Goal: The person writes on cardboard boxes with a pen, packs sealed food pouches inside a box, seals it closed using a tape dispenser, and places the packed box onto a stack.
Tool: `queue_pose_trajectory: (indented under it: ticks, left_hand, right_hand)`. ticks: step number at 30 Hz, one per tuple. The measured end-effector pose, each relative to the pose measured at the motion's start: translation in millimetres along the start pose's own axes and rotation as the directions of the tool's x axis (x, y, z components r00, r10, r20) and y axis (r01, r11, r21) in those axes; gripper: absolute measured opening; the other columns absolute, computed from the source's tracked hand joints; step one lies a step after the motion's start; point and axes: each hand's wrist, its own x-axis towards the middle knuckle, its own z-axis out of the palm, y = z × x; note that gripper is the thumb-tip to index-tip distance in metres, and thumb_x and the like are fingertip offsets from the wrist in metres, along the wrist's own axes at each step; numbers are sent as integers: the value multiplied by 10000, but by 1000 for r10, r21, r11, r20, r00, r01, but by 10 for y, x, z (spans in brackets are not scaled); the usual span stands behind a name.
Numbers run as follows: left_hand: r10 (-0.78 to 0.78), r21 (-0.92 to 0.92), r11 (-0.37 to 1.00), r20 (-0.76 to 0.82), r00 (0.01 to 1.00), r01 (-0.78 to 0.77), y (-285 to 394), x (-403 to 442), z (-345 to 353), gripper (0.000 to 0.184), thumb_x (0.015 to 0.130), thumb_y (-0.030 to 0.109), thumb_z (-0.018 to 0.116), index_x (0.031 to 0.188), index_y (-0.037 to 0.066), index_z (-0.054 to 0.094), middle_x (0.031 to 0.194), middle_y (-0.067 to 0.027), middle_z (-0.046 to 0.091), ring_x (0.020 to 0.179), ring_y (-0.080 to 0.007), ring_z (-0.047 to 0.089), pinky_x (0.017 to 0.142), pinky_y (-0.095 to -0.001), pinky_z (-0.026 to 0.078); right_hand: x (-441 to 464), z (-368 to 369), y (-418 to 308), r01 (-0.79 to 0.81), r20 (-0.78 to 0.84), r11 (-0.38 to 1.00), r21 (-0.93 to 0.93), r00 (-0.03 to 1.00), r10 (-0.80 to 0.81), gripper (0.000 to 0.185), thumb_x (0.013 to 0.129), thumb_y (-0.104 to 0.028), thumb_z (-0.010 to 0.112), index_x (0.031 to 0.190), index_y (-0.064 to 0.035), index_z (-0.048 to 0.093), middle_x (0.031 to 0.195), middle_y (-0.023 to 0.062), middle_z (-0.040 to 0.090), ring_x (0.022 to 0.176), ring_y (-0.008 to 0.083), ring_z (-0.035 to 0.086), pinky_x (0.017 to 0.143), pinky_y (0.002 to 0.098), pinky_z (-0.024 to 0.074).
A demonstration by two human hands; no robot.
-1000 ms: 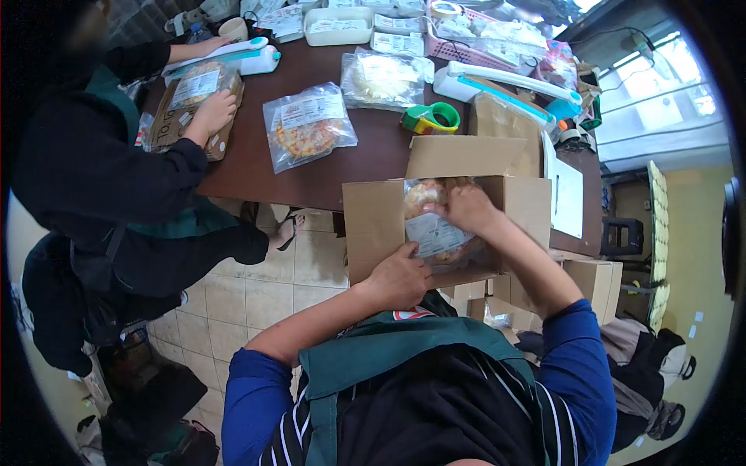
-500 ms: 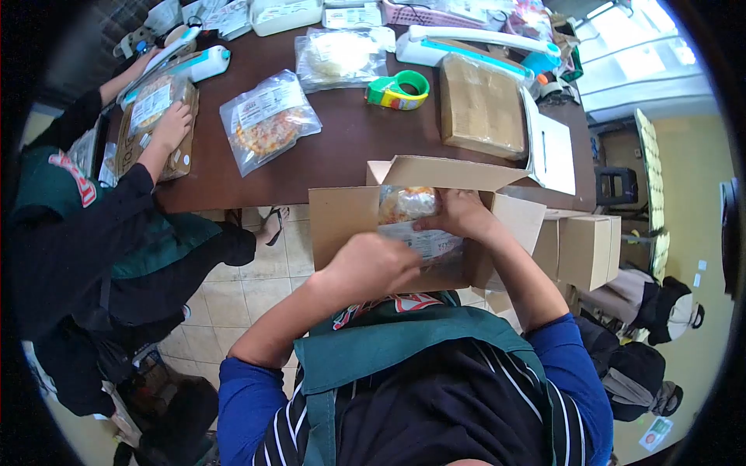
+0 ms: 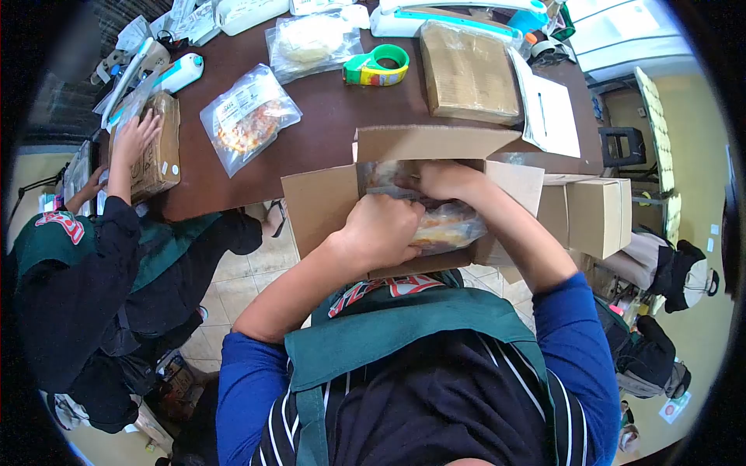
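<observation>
"Grip first: what does the head view show?"

"Left hand [image 3: 382,231] is curled, knuckles up, over the bagged food [image 3: 448,231] inside the open carton [image 3: 317,206]. Its fingertips are tucked out of sight, so I can't tell whether they pinch the plastic or only press on it."

"And the other?"

"Right hand [image 3: 449,181] reaches in below the far flap [image 3: 435,144], fingers bent down. Their tips are hidden too; I can't say how tightly they close."

"Where does the food lie, exactly?"

"Down in the carton, partly covered by both hands. Plastic shows beyond the left knuckles and nearer the wearer, though I can't tell whether that's one bag or two."

"What might go wrong?"

"Slick film could slip from the fingers, I'd judge, or crumple if they pull at odds. Hard pressing might squash the food. The carton is by the near edge of the table [image 3: 326,113], and whatever supports it is hidden; a lopsided push could tilt it. With the flaps splayed, a wrist might snag one."
</observation>
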Motion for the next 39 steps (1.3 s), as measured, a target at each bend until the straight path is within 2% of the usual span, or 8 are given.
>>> queue_pose_trajectory:
  ticks: [2, 6, 13, 16, 18, 21, 23, 39]
  left_hand:
    - [-2, 10, 1000, 0, 1000, 2, -20, 19, -11, 432, 679, 393, 732, 838, 18, 587, 770, -152, 644, 719, -314, 655, 644, -415, 529]
    - [-58, 47, 997, 34, 998, 57, -27, -10, -3, 427, 677, 393, 733, 838, 24, 589, 773, -146, 646, 718, -312, 656, 641, -411, 529]
    - [-128, 4, 992, 143, 981, 129, -21, 37, -12, 464, 668, 410, 736, 908, 38, 599, 906, -189, 638, 909, -294, 637, 748, -410, 514]
    - [-47, 142, 988, -98, 994, 60, -95, 47, -23, 559, 636, 433, 752, 1013, 46, 607, 1129, -235, 576, 1116, -326, 542, 898, -437, 459]
    - [-159, 136, 979, 46, 986, 151, -88, 147, -21, 683, 608, 466, 759, 1133, 63, 593, 1282, -245, 485, 1224, -364, 446, 1006, -452, 382]
    - [-209, 17, 975, 410, 888, 222, -138, 381, -147, 756, 606, 500, 749, 1193, 60, 570, 1298, -236, 482, 1219, -359, 460, 1032, -434, 369]
    - [-171, 61, 985, 370, 913, 160, -137, 370, -86, 769, 610, 508, 740, 1212, 65, 562, 1266, -235, 506, 1200, -361, 472, 1021, -425, 378]
    - [-150, -9, 986, 349, 925, 164, -137, 314, -63, 685, 630, 431, 727, 1178, 49, 574, 1185, -223, 541, 1124, -354, 525, 979, -418, 422]
  right_hand:
    - [163, 109, -17, 123, -215, 983, -138, 965, -151, 559, 812, -428, 652, 1117, 33, 563, 1063, 259, 608, 1041, 373, 572, 929, 413, 430]
    - [45, 106, 65, 91, -195, 991, -99, 975, -109, 367, 782, -183, 622, 1048, 67, 599, 1004, 275, 626, 1005, 391, 601, 880, 436, 474]
    - [-125, -77, 73, 170, -6, 968, -185, 985, -174, 523, 712, -175, 671, 1153, 68, 528, 1085, 273, 597, 1058, 358, 577, 911, 419, 456]
    - [-210, -255, -47, 103, 200, 992, -77, 976, -85, 535, 736, -181, 646, 1194, 55, 502, 1145, 264, 574, 1099, 353, 552, 938, 408, 436]
    - [-269, -163, 59, 321, -140, 947, 24, 939, -314, 462, 772, -193, 605, 1177, 17, 533, 1139, 228, 592, 1086, 356, 556, 932, 404, 434]
    - [-114, -174, 57, 149, -83, 919, 366, 988, -127, 377, 799, -204, 566, 1126, -17, 587, 1113, 203, 612, 1062, 346, 569, 914, 406, 438]
    - [34, -177, 7, 171, -4, 979, -111, 985, -173, 305, 810, -205, 555, 1056, -43, 635, 1075, 195, 627, 1034, 329, 587, 882, 409, 452]
    - [188, -75, -75, 71, -247, 984, -165, 963, -111, 292, 806, -196, 551, 1038, -43, 642, 1058, 197, 631, 1013, 322, 597, 870, 412, 459]
